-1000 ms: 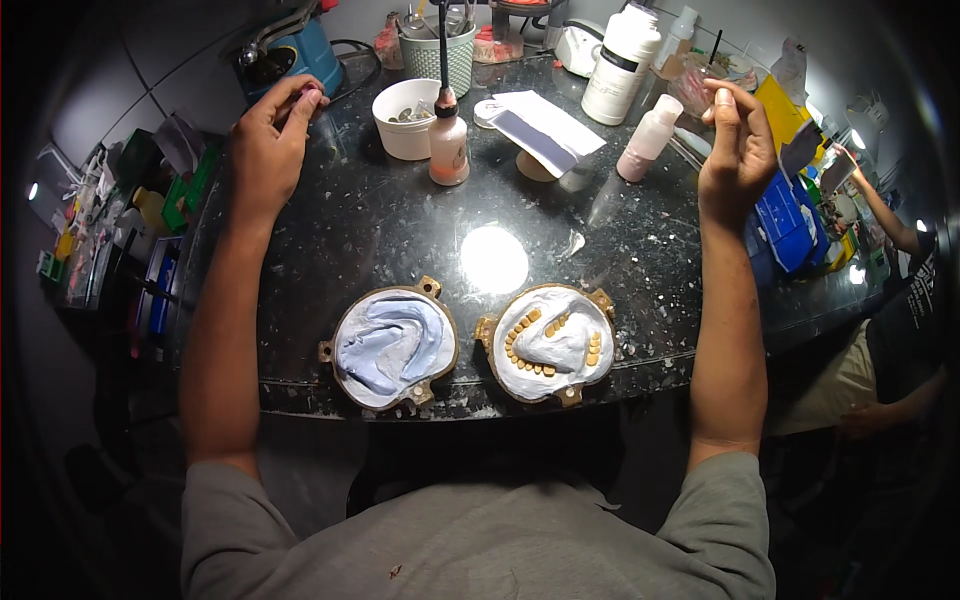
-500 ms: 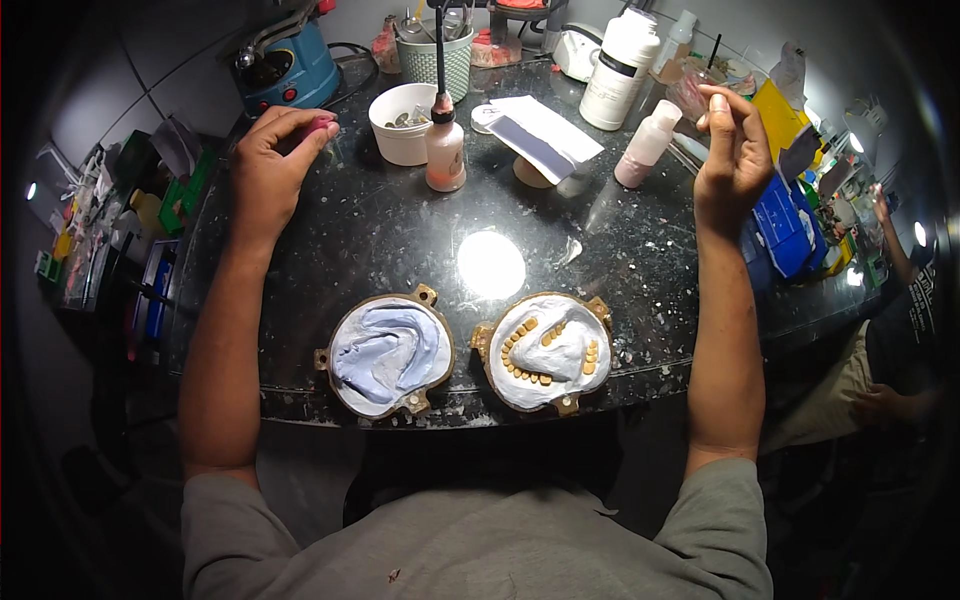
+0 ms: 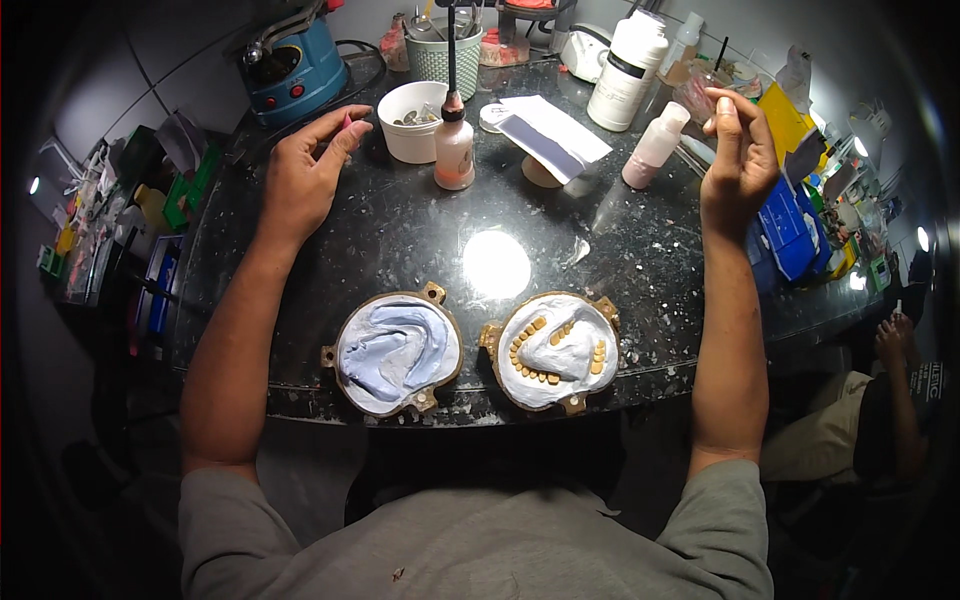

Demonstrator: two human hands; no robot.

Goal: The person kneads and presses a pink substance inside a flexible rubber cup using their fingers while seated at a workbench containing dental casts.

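My left hand (image 3: 308, 180), over the far left of the bench, pinches a small deep-pink lump (image 3: 348, 120) between thumb and fingertips. Its material is too small to tell. On the far right, my right hand (image 3: 738, 165) is raised with its fingers curled toward the thumb; what they hold, if anything, I cannot make out. Near the front edge lie two brass dental flask halves. The left half (image 3: 398, 352) holds bluish-white plaster with an arch-shaped hollow. In the right half (image 3: 556, 350), white plaster carries rows of yellowish teeth. Neither hand touches them.
A dropper bottle (image 3: 454, 155) stands beside a white tub (image 3: 408, 140). Farther right are folded paper (image 3: 560, 135), a pink-filled bottle (image 3: 655, 148) and a large white bottle (image 3: 627, 75). A blue machine (image 3: 297, 75) sits back left. Another person (image 3: 885, 400) is at right.
My left hand has moved right, toward the white tub, with the pink lump still pinched. My right hand stays nearly in place. The whole view has shifted slightly.
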